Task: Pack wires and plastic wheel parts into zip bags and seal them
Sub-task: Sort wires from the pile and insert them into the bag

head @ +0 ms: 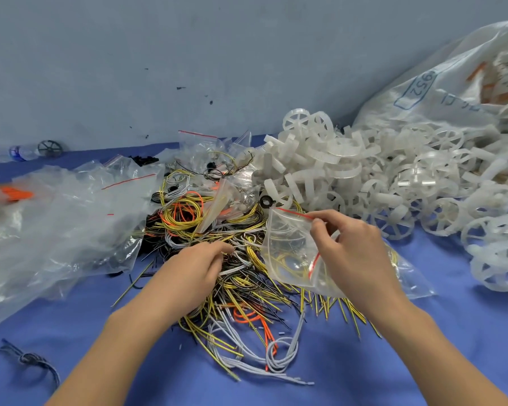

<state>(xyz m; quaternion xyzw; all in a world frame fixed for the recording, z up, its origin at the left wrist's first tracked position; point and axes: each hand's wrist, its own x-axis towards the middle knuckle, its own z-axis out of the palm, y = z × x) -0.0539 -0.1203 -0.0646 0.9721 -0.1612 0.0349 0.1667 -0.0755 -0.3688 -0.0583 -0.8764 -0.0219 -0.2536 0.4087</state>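
Note:
A tangled heap of yellow, white, orange and black wires [232, 291] covers the middle of the blue table. My left hand [194, 268] rests on the heap with its fingertips pinched on wires near the middle. My right hand [346, 247] holds a clear zip bag [288, 253] with a red seal line by its open top edge. The bag hangs above the wires and holds a yellow wire coil and a clear plastic part. A big pile of white plastic wheel parts [393, 177] lies to the right.
Crumpled clear plastic bags [56, 218] lie at the left. More small zip bags [211, 153] sit behind the wires. A large white sack [452, 77] leans at the back right. A water bottle [24, 152] and a dark wheel [50, 148] stand by the wall. A knotted cord [30, 360] lies near left.

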